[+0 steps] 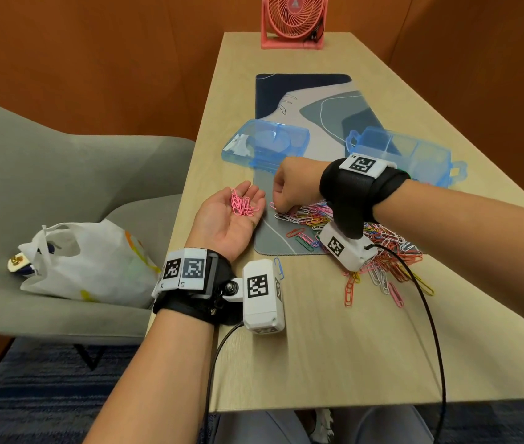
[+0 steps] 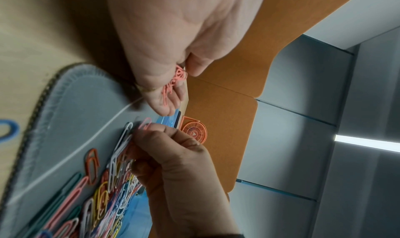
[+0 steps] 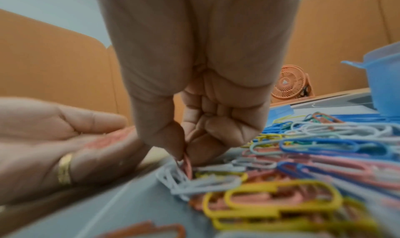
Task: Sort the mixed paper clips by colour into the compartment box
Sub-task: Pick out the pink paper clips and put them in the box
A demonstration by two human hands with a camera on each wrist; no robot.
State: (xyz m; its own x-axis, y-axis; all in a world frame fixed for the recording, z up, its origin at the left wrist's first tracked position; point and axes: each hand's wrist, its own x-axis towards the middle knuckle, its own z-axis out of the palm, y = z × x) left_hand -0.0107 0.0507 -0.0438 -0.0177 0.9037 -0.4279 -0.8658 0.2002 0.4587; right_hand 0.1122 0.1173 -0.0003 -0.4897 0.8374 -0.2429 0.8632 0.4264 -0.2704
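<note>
The right hand point(image 1: 289, 187) pinches a pink clip point(image 3: 187, 164) at the pile's point(image 1: 350, 229) left edge; just left, the left hand point(image 1: 231, 219) lies palm-up, cupping pink clips point(image 1: 243, 205).

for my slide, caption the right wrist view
Right hand pinches a pink clip from the mixed pile; left hand waits alongside.

- Bare counter point(image 1: 334, 347) lay open in front of the clip pile point(image 1: 366, 238), toward the person.
- The left hand point(image 1: 225, 219), palm up, sat just left of the right hand point(image 1: 292, 187), leaving a narrow gap between them.
- The lid point(image 1: 263, 145) and box point(image 1: 414, 155) stood behind the hands, with open mat point(image 1: 321, 123) between them.
- A fan point(image 1: 294, 20) closed off the far end.
</note>
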